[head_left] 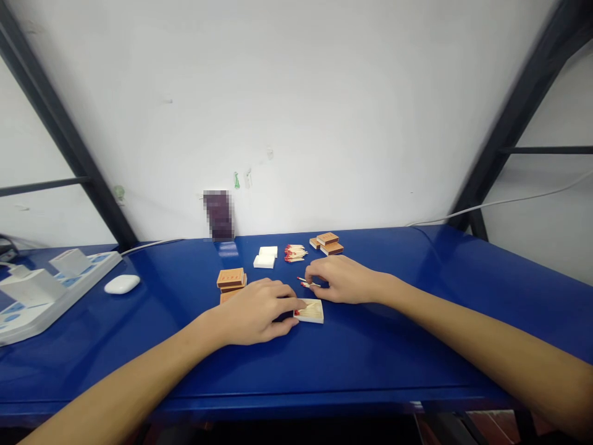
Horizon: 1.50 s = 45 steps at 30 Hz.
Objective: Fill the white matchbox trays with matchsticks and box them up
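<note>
Blue tabletop [352, 364]: my left hand [262, 312] grips a part-filled matchbox tray [312, 319]; my right hand [340, 279] curls at loose matchsticks [304, 284], pinch unclear; twelve o'clock's match pile [295, 253] lies unboxed.

With the matchbox tray [310, 320] of matt white card as our clock's centre, we see a smooth, glossy blue tabletop [370, 364] all around. At ten o'clock we find matchboxes [230, 277] in printed, matt card; at eleven, spare trays [264, 261] of plain white card. The matchsticks [295, 253] look like bare wood. At nine we notice a shiny plastic case [121, 284] and a smooth plastic power strip [69, 292]; at twelve, a matt, scuffed wall [324, 123].
</note>
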Tool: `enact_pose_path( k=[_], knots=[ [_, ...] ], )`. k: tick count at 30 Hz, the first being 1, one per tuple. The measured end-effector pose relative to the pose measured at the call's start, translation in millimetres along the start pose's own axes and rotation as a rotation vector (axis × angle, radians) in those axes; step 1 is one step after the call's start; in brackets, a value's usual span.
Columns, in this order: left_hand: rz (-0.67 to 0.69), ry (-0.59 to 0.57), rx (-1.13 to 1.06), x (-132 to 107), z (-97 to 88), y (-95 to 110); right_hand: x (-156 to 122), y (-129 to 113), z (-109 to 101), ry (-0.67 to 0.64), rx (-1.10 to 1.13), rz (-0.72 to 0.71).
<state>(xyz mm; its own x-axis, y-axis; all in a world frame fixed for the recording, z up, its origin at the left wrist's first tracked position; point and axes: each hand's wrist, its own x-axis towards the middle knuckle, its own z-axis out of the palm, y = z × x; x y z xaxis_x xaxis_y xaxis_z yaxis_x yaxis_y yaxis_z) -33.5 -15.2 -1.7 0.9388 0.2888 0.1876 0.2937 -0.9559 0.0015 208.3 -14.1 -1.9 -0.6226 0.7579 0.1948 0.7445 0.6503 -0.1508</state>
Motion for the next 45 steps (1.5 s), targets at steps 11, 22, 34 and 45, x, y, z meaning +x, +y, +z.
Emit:
enact_pose_path(
  k=[11, 22, 34, 45],
  knots=[
    [-0.009, -0.009, 0.001, 0.7, -1.2, 1.2, 0.3, 2.9, 3.1, 0.017, 0.008, 0.0],
    [0.018, -0.02, 0.037, 1.2, -3.0, 2.0, 5.9, 2.9, 14.7, 0.091, 0.014, 0.043],
    [0.017, -0.029, 0.035, 0.2, -2.2, 0.7, 8.1, 7.0, 17.5, 0.11, 0.114, 0.123],
    [-0.004, -0.006, -0.001, -0.2, 1.0, -0.1, 4.4, 7.6, -6.0, -0.217, 0.399, 0.228]
  ],
)
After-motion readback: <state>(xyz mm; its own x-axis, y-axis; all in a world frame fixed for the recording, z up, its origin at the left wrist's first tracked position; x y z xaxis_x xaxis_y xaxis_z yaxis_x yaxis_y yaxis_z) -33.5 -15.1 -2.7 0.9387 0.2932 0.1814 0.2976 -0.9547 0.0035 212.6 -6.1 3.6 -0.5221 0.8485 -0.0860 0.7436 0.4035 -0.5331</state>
